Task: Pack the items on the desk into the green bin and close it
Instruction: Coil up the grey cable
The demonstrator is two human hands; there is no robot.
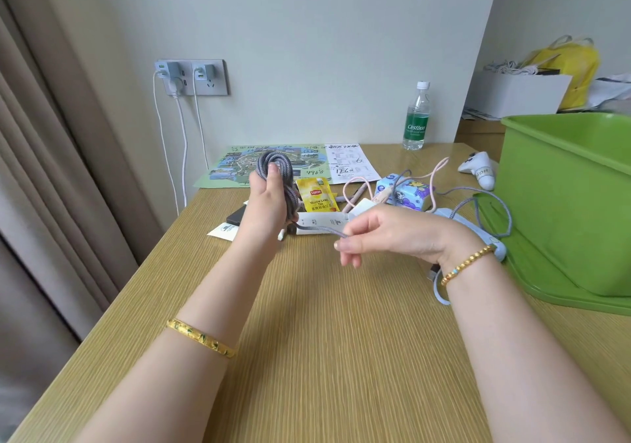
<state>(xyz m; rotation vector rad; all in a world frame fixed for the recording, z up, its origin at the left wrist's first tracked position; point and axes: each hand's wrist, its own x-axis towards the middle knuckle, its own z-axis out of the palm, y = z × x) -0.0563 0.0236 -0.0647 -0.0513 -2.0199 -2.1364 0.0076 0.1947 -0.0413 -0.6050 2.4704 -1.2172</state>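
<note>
Gripping a coiled grey braided cable [275, 165] above the wooden surface [307, 340], the left hand [268, 200] has its thumb pressed on the front of the loops and its fingers wrapped behind them. A loose stretch of the same cable runs from the coil down and across to the right hand [382, 234], which pinches it between thumb and forefinger while the other fingers curl loosely below. Both hands hang over the middle of the surface, apart from each other.

The green bin [566, 183] stands open at the right edge of the surface, resting on its green lid [546, 285]. Between the hands and the wall lie a yellow Lipton tea sachet [317, 195], a blue tissue pack [404, 191] tangled with a pink cable [435, 176], a white packet [324, 222] and a dark flat object [237, 216]. A white controller [478, 169] sits just beside the bin. A water bottle [417, 118] stands upright by the wall, near a printed map [239, 165] and a white receipt [351, 162].
</note>
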